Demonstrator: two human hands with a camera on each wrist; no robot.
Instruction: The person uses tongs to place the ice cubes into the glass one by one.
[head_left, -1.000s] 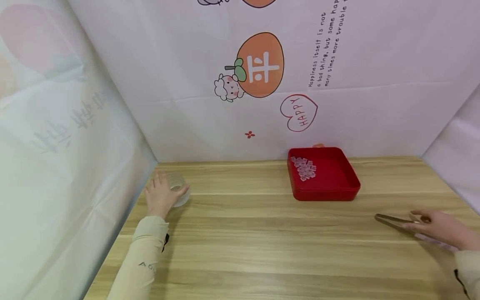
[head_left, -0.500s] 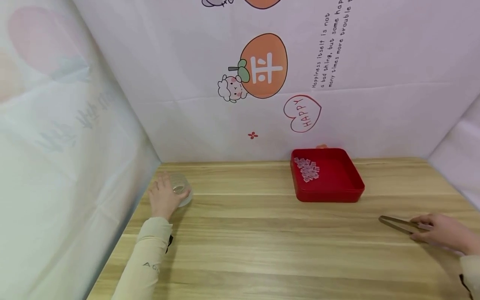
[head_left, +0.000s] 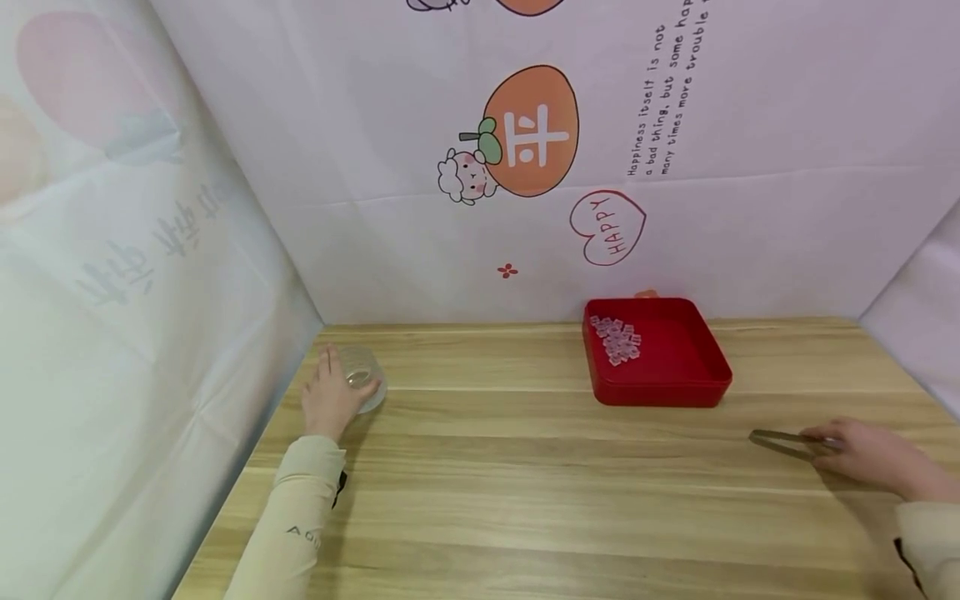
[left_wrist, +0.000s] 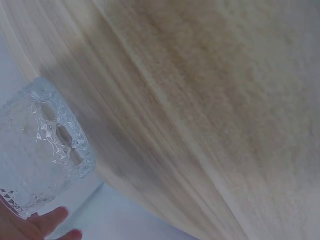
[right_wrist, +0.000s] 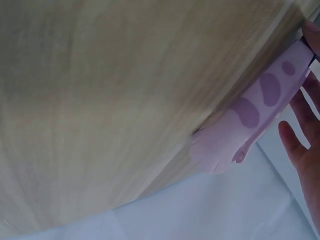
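On the left of the wooden table, my left hand (head_left: 330,396) grips a clear glass (head_left: 358,357), thumb on its near right side and fingers along its left. The left wrist view shows the glass's faceted pattern (left_wrist: 55,135). At the right, my right hand (head_left: 873,454) holds metal tongs (head_left: 774,434) just above the table, their bent end pointing left. Pink paw-shaped ends of the tongs (right_wrist: 255,110) lie below the fingers in the right wrist view. Between the hands, toward the back, sits a red square tray (head_left: 656,394) with small clear pink pieces (head_left: 618,340) inside.
A white printed cloth (head_left: 412,250) rises behind the table (head_left: 480,483), and more white cloth (head_left: 97,350) hangs along the left side. The tray stands close to the back cloth, its pieces gathered at the left.
My right hand has shifted slightly left with the tongs, whose arms look closer together than half a second ago. The left hand stays at the glass. The head view has turned a little.
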